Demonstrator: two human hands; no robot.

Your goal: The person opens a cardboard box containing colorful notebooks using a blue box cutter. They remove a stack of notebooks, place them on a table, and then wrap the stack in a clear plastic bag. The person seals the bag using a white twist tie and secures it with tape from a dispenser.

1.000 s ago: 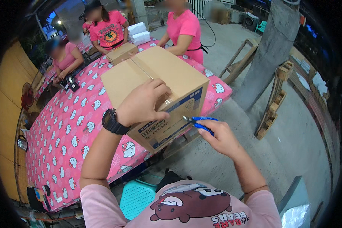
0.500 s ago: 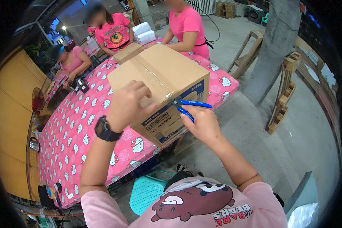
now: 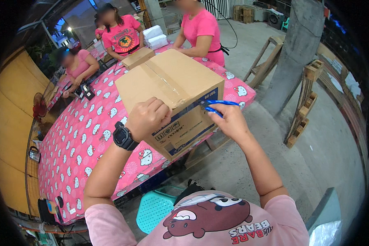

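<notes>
Right grip [image 3: 230, 118] holds blue-handled nippers [image 3: 224, 102]; leftward of it, I see the left grip [image 3: 149, 118] curled by the cardboard carton [image 3: 194, 80], how tightly I can't tell.

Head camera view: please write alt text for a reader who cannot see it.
A person's right hand holds blue-handled cutters beside a taped cardboard box on a pink patterned table; the left hand is curled at the box's top edge. Co-workers in pink are behind.
</notes>
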